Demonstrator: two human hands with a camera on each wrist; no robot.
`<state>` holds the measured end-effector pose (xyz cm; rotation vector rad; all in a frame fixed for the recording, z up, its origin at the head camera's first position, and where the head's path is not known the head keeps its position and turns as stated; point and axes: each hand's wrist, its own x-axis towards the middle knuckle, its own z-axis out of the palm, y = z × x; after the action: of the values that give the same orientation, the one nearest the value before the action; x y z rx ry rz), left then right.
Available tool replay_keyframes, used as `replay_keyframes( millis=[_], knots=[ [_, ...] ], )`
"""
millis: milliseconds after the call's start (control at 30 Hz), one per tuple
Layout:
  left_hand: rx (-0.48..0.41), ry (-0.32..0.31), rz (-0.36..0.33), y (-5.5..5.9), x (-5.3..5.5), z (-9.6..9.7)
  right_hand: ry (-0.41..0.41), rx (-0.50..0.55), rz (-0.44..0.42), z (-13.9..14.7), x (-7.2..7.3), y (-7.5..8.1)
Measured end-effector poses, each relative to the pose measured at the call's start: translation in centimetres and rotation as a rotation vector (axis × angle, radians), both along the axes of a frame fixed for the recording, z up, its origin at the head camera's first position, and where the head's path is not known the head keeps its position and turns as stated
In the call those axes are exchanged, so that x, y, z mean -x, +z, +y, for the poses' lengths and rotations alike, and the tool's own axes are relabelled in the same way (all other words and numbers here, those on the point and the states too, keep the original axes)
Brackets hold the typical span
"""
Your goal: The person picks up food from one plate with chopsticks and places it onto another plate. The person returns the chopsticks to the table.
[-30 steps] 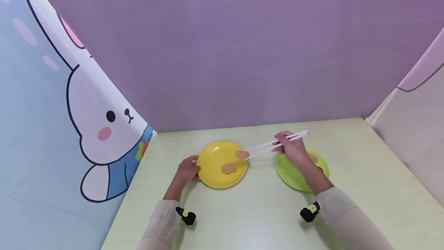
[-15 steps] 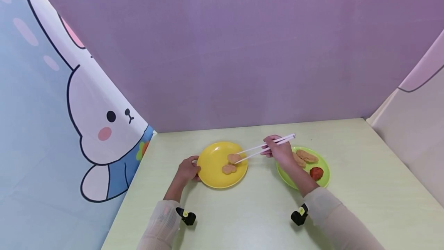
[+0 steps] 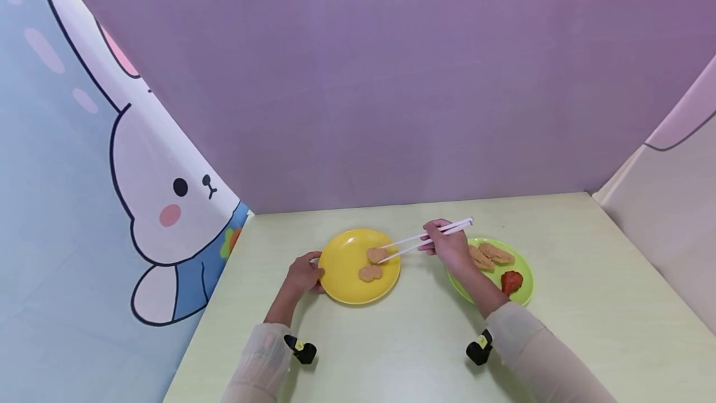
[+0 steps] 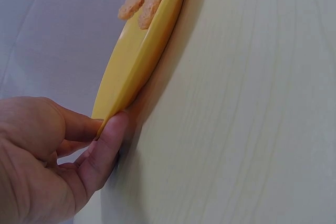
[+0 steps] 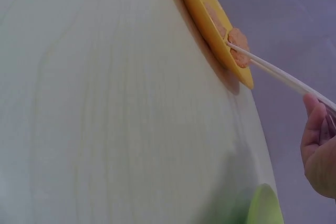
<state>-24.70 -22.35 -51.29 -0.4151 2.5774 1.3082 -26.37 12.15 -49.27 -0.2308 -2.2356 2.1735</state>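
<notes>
My left hand pinches the left rim of a yellow plate between thumb and fingers, as the left wrist view also shows. Two tan nugget-like food pieces are on that plate: a nearer nugget and a farther nugget. With my right hand I hold a pair of white chopsticks, slanting down to the left. Their tips are on either side of the farther nugget, over the plate. In the right wrist view the chopsticks reach that same nugget.
To the right, partly under my right forearm, is a green plate. It bears tan strip-like pieces and a red saucy lump. Behind the pale table stands a purple cloth wall; a rabbit-print cloth hangs on the left.
My right hand has moved left, bringing the farther nugget in the chopsticks from the yellow plate's right rim inward, beside the other one. More of the green plate shows. My left hand has stayed put.
</notes>
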Motion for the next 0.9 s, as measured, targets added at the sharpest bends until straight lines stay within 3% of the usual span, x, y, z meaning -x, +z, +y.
replay_keyframes(
  millis=[567, 900],
  knots=[
    [0.005, -0.026, 0.017, -0.2, 0.1, 0.0, 0.035, -0.021, -0.004, 0.5, 0.0, -0.2],
    [0.023, -0.023, 0.015, -0.5, 0.4, 0.0, 0.047, -0.017, 0.009, 2.3, 0.2, 0.9]
  ],
)
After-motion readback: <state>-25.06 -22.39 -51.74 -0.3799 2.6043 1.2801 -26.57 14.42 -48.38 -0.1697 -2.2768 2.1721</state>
